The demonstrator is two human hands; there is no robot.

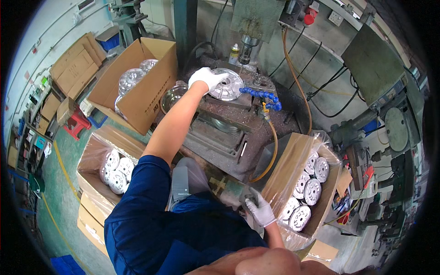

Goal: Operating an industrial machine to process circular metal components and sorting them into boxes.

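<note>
A round silver metal wheel [234, 87] with spoke openings and a dark centre hole lies on the fixture under the drill press spindle [248, 48]. My left hand [206, 79], in a white glove, grips its left edge, with some fingertips hidden. My right hand [261, 210], also gloved, is low beside my lap, near the right carton. Its fingers are closed around a greyish thing that I cannot make out. A blue segmented coolant hose [259, 94] points toward the wheel from the right.
An open carton [153, 91] with shiny wheels stands left of the press; another carton [89, 160] of wheels is nearer. On the right is a plastic-lined carton [270, 183] of wheels. Metal chips cover the machine table [261, 137]. A spray can [234, 53] stands behind the fixture.
</note>
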